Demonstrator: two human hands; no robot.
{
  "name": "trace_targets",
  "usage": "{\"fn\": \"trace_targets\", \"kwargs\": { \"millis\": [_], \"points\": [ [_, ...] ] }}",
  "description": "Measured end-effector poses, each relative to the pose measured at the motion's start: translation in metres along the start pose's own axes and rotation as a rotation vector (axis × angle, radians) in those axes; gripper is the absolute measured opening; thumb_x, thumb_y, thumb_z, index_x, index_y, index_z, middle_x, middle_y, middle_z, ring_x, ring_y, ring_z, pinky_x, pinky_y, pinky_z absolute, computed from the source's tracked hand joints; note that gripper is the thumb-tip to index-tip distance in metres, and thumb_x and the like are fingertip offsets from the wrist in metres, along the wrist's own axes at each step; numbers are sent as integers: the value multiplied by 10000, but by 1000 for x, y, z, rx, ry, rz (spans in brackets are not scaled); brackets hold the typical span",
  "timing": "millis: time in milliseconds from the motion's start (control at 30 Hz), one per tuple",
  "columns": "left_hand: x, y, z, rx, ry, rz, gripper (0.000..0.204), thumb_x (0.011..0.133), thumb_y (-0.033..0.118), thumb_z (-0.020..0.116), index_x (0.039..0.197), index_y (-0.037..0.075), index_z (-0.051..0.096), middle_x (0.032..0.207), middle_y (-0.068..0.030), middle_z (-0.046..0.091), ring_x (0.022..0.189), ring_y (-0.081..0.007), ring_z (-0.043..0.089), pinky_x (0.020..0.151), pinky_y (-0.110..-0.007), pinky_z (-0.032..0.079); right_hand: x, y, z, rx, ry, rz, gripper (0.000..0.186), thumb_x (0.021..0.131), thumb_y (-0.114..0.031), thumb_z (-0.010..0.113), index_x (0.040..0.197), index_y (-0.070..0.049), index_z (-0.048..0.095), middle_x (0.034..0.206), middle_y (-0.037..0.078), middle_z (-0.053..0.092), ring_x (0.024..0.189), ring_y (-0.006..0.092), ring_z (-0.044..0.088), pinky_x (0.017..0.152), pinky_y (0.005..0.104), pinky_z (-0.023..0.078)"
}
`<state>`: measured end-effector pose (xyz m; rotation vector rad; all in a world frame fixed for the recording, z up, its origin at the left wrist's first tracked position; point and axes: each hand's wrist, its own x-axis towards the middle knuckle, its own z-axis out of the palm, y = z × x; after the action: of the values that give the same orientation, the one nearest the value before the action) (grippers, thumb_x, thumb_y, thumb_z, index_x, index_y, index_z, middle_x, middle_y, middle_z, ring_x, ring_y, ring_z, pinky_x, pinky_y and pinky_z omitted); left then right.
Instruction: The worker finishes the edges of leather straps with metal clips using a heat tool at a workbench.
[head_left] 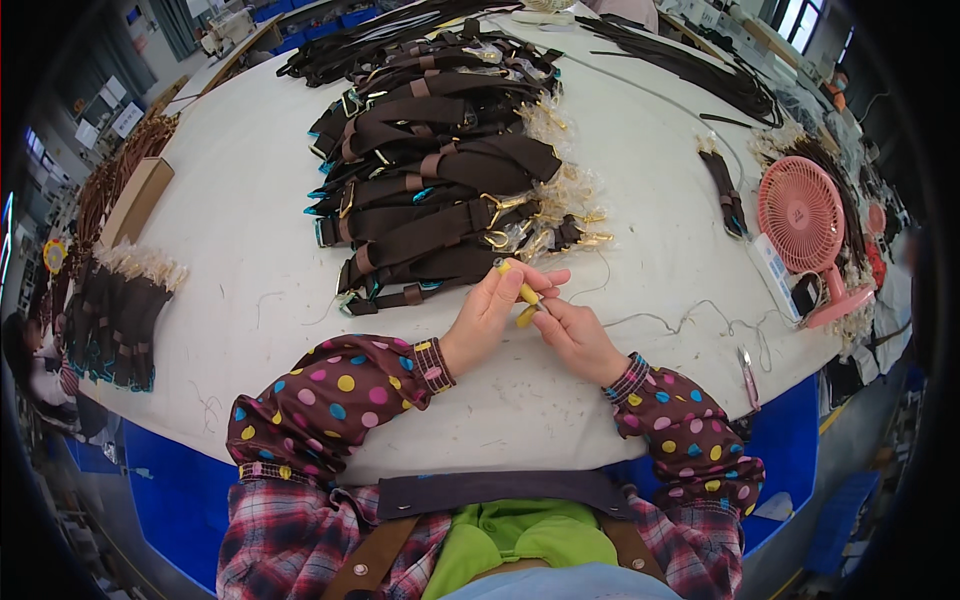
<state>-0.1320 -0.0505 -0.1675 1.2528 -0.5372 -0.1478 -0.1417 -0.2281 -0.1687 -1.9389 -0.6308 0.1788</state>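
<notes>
One small yellow-and-silver object (528, 293) pinched by two bare hands — left hand (480, 315), right hand (582, 342) — over one white-covered table (240, 190), near one heap of dark-brown flat straps (430, 165), one round pink plastic fan (800, 212) placed rightward

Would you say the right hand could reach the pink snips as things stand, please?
Probably yes: only a thin cord lies between the right hand and the snips, though that hand seems occupied.
</notes>
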Motion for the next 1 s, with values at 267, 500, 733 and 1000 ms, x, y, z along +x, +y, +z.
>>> {"fn": "trace_targets", "kwargs": {
  "millis": [267, 500, 733, 1000],
  "points": [
    [-3, 1, 7, 7, -39, -28, 410, 1042, 371, 272, 1072, 26, 492, 1292, -250, 524, 1185, -229, 526, 1018, -348, 395, -2, 5, 0, 26, -26, 26, 246, 973, -256, 503, 1019, -31, 591, 663, 120, 580, 574, 281, 569, 553, 358, 443],
    [-4, 4, 10, 27, -61, -55, 413, 1043, 362, 272, 1082, 18, 496, 1300, -247, 521, 1167, -221, 537, 1002, -341, 406, -3, 2, -1, 7, -24, 22, 253, 968, -250, 514, 1052, -28, 600, 703, 147, 604, 618, 308, 597, 572, 365, 458],
    [-3, 3, 9, 16, -71, -79, 433, 1042, 376, 263, 1115, 20, 497, 1305, -214, 529, 1141, -201, 549, 988, -335, 413, -3, 2, -1, 26, -27, 39, 256, 964, -244, 525, 1078, -28, 602, 725, 157, 614, 642, 307, 607, 587, 362, 466],
    [5, 7, -1, 80, -31, -48, 461, 1039, 409, 229, 1153, 43, 486, 1315, -190, 513, 1146, -198, 521, 1004, -350, 390, 0, -10, -12, -175, 134, -25, 278, 901, -212, 604, 1103, -26, 566, 891, 146, 617, 779, 302, 595, 667, 371, 466]
  ]
}}
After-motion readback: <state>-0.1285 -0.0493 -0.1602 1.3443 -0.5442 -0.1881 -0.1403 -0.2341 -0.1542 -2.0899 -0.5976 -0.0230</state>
